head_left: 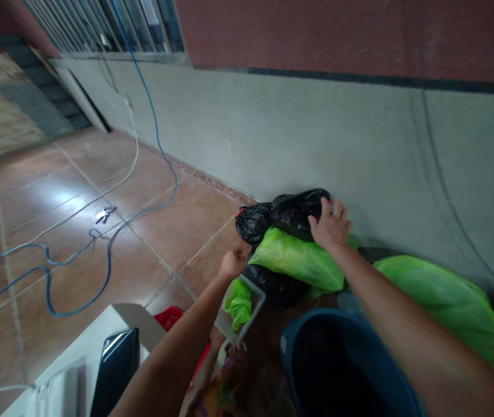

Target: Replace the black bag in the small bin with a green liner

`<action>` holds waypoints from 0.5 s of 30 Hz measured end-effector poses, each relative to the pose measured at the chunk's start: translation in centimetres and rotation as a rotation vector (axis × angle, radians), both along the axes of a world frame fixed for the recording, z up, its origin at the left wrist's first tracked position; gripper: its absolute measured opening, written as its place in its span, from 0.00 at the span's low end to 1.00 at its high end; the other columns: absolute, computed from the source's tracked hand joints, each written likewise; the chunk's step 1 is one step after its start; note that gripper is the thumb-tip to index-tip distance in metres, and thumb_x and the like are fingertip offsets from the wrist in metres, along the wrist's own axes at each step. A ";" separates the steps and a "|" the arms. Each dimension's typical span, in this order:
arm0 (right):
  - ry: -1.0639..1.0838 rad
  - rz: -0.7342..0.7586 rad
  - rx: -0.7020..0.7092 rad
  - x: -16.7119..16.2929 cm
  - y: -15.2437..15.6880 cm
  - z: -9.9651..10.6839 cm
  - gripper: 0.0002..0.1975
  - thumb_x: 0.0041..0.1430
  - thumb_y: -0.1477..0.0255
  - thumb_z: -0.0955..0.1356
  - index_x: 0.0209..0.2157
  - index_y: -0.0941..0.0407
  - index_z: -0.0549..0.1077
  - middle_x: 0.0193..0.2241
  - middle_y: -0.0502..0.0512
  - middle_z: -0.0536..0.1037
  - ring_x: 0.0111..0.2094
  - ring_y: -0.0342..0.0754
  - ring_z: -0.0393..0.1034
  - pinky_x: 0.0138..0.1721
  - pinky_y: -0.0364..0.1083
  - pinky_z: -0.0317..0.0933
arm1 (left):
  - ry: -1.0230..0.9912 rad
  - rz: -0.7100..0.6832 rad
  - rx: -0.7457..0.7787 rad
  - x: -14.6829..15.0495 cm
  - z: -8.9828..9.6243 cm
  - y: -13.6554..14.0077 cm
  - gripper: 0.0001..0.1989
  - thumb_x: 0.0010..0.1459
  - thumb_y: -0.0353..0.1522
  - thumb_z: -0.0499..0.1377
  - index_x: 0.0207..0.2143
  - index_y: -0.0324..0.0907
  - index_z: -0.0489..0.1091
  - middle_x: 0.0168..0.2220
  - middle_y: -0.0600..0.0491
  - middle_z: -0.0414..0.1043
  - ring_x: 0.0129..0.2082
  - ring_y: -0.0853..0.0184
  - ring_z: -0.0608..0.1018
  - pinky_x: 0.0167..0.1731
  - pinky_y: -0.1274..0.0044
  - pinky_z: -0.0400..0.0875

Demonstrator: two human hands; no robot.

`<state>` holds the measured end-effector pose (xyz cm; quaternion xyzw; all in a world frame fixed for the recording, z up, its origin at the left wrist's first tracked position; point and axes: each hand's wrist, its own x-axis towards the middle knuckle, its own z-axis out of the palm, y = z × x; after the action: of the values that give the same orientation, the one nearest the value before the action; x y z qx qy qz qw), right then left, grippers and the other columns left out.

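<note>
My right hand (pixel 332 223) is open with its fingers spread, at the right end of a black plastic bag (pixel 296 209) that lies against the wall. Just below that bag rests a bright green plastic bag (pixel 296 258), on a pile with more black bags. My left hand (pixel 233 264) is closed beside the pointed left end of the green bag; what its fingers hold, if anything, is hidden. Under my left hand, a grey plastic bin (pixel 255 313) has a crumpled green bag (pixel 238 304) in it.
A blue bucket (pixel 288 347) stands close in front of me, and a large green bag (pixel 442 313) lies at the right. At lower left, a phone (pixel 116 370) rests on a white surface. Blue cable (pixel 110 255) and keys (pixel 105 215) lie on the tiled floor.
</note>
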<state>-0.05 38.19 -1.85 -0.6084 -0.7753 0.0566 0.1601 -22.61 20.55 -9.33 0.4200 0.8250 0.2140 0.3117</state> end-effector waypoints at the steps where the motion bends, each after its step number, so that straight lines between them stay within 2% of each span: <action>1: -0.016 -0.023 -0.032 -0.2 0.6 -1.0 0.34 0.65 0.61 0.60 0.68 0.57 0.48 0.68 0.72 0.46 0.67 0.69 0.42 0.57 0.72 0.50 | 0.001 0.067 -0.053 -0.2 -1.4 -1.6 0.20 0.60 0.25 0.53 0.53 0.37 0.72 0.53 0.45 0.75 0.53 0.64 0.76 0.51 0.78 0.69; 3: -0.093 0.005 -0.241 -0.4 1.3 -3.5 0.32 0.66 0.60 0.58 0.67 0.58 0.52 0.67 0.71 0.51 0.67 0.68 0.44 0.58 0.72 0.49 | -0.003 0.145 -0.195 0.0 -4.1 -4.9 0.18 0.59 0.24 0.53 0.50 0.35 0.74 0.50 0.44 0.77 0.52 0.63 0.77 0.51 0.77 0.68; 5: -0.200 0.081 -0.498 -0.6 1.5 -5.8 0.30 0.65 0.59 0.59 0.63 0.59 0.60 0.65 0.70 0.58 0.66 0.68 0.47 0.58 0.72 0.50 | -0.051 0.155 -0.301 0.5 -6.4 -7.9 0.19 0.58 0.24 0.55 0.52 0.35 0.73 0.49 0.43 0.77 0.51 0.62 0.77 0.50 0.78 0.69; 6: -0.242 0.102 -0.566 -0.8 1.4 -6.7 0.28 0.64 0.60 0.59 0.61 0.60 0.64 0.63 0.70 0.61 0.65 0.68 0.48 0.58 0.71 0.50 | -0.068 0.152 -0.329 0.9 -7.4 -9.1 0.21 0.57 0.24 0.55 0.53 0.35 0.72 0.51 0.43 0.76 0.52 0.62 0.77 0.50 0.78 0.68; 7: -0.264 0.099 -0.565 -1.0 1.0 -7.2 0.26 0.63 0.62 0.60 0.59 0.61 0.66 0.61 0.71 0.63 0.64 0.68 0.50 0.58 0.71 0.50 | -0.083 0.155 -0.358 1.3 -8.2 -10.0 0.22 0.57 0.23 0.55 0.55 0.35 0.71 0.52 0.42 0.76 0.52 0.62 0.76 0.50 0.78 0.68; 9: -0.237 0.050 -0.404 -1.7 -0.1 -7.3 0.23 0.62 0.67 0.61 0.56 0.61 0.69 0.58 0.71 0.66 0.62 0.68 0.53 0.58 0.71 0.51 | -0.108 0.144 -0.395 2.0 -9.6 -11.3 0.27 0.55 0.21 0.55 0.58 0.35 0.67 0.53 0.42 0.74 0.53 0.62 0.76 0.51 0.77 0.68; 11: -0.147 0.011 -0.200 -2.7 -2.0 -6.2 0.22 0.60 0.71 0.61 0.55 0.60 0.70 0.57 0.70 0.67 0.61 0.68 0.55 0.57 0.70 0.52 | -0.100 0.080 -0.423 2.6 -10.6 -11.8 0.32 0.53 0.20 0.57 0.62 0.37 0.63 0.56 0.40 0.71 0.54 0.60 0.75 0.52 0.76 0.68; 13: -0.049 0.008 -0.080 -3.7 -4.7 -4.7 0.23 0.59 0.71 0.62 0.57 0.57 0.68 0.61 0.67 0.63 0.61 0.68 0.54 0.56 0.69 0.54 | -0.054 0.013 -0.443 3.1 -11.4 -11.9 0.37 0.50 0.20 0.59 0.64 0.39 0.60 0.58 0.38 0.68 0.55 0.57 0.74 0.52 0.74 0.68; 15: 0.023 0.041 -0.030 -4.4 -7.8 -3.4 0.25 0.58 0.70 0.63 0.58 0.56 0.67 0.64 0.67 0.58 0.62 0.66 0.54 0.56 0.66 0.56 | -0.018 -0.009 -0.441 3.2 -12.0 -11.8 0.32 0.50 0.21 0.60 0.60 0.36 0.65 0.55 0.36 0.70 0.54 0.53 0.75 0.51 0.70 0.68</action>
<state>-4.43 30.38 -5.25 -0.5940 -0.7848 0.0783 0.1587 -19.41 8.73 -21.29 0.3432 0.8472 0.0305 0.4043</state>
